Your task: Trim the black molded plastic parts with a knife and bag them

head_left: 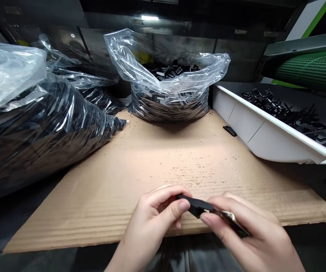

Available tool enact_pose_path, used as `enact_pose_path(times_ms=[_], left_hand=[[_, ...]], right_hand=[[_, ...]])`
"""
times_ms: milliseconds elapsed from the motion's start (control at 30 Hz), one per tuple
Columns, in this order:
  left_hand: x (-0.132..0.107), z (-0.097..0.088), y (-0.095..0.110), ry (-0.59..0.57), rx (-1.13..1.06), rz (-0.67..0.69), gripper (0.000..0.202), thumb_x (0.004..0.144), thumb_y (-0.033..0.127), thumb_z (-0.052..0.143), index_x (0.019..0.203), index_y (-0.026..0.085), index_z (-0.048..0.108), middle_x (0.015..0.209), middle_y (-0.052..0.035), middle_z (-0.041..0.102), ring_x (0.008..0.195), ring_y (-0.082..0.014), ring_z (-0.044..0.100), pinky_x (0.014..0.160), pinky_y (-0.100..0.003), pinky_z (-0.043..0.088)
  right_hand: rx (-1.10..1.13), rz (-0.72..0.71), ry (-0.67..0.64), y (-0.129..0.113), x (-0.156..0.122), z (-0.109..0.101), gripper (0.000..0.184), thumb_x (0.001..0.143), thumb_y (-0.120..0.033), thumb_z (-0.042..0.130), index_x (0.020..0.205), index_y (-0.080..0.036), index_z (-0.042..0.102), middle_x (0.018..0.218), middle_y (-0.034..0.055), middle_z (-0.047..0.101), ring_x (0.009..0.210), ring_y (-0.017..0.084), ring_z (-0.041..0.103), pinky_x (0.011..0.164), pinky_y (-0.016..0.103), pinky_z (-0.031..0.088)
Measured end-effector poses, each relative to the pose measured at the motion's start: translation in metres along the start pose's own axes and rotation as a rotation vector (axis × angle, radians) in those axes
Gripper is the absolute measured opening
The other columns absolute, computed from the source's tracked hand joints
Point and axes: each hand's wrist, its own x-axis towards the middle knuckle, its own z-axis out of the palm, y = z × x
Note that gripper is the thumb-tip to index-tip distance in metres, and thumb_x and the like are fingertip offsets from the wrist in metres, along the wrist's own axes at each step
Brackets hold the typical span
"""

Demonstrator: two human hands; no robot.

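Observation:
A small black plastic part point(194, 206) is held over the near edge of the cardboard. My left hand point(154, 215) pinches its left end between thumb and fingers. My right hand point(250, 226) is closed around a slim tool with a shiny metal piece point(228, 216); its exact kind is mostly hidden in the palm. The thumb and fingertips of that hand also press at the right end of the black part, where a small pale glint shows. Little black shavings lie scattered on the cardboard point(109, 196) beyond both hands.
An open clear plastic bag point(168, 107) of black parts stands at the back. Full bags point(52, 124) crowd the left. To the right, a white tray point(265, 132) holds many black parts, with one loose black piece point(229, 131) beside it. A green roller point(312, 70) is behind.

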Motion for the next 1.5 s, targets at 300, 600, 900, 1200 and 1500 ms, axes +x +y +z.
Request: enact_pose_path(times_ms=[300,600,900,1200,1500], left_hand=[[-0.001,0.004,0.0,-0.005,0.221,0.105,0.022,0.082,0.021,0.048,0.067,0.016,0.062,0.063,0.0007,0.052,0.06,-0.0129,0.05,0.055,-0.02,0.039],[0.001,0.003,-0.003,-0.012,0.323,0.219,0.022,0.083,0.017,0.048,0.067,0.016,0.062,0.062,0.0023,0.05,0.061,-0.0111,0.049,0.055,-0.018,0.038],[-0.002,0.004,-0.003,0.016,0.414,0.238,0.023,0.083,0.018,0.048,0.067,0.016,0.063,0.066,-0.0007,0.059,0.066,-0.0145,0.054,0.058,-0.021,0.041],[-0.001,0.002,-0.005,0.043,0.396,0.244,0.024,0.084,0.021,0.047,0.068,0.017,0.064,0.063,-0.0002,0.054,0.062,-0.0145,0.053,0.056,-0.023,0.04],[0.002,0.006,-0.003,0.006,-0.034,0.059,0.019,0.071,0.019,0.064,0.09,0.021,0.067,0.068,0.0016,0.057,0.054,-0.0095,0.05,0.051,-0.019,0.04]], right_hand=[[-0.706,-0.552,-0.179,0.013,0.005,-0.042,0.032,0.089,-0.011,0.025,0.099,-0.01,0.055,0.07,0.0093,0.065,0.058,0.018,0.06,0.045,0.027,0.042],[-0.74,-0.745,-0.239,0.003,0.013,-0.039,0.034,0.08,-0.005,0.032,0.087,-0.005,0.065,0.061,0.01,0.065,0.049,0.02,0.059,0.037,0.029,0.042],[-0.903,-0.59,-0.36,-0.002,0.013,-0.031,0.03,0.072,-0.005,0.038,0.085,-0.014,0.062,0.066,0.0058,0.061,0.053,0.019,0.056,0.042,0.03,0.041],[-0.718,-0.396,-0.346,-0.002,0.017,-0.043,0.026,0.078,-0.01,0.036,0.078,-0.022,0.059,0.06,0.0013,0.057,0.049,0.016,0.054,0.041,0.027,0.04],[-0.004,0.042,-0.077,0.005,-0.005,-0.012,0.006,0.078,-0.017,0.053,0.076,-0.021,0.057,0.06,-0.0046,0.061,0.051,0.008,0.06,0.044,0.013,0.047]])
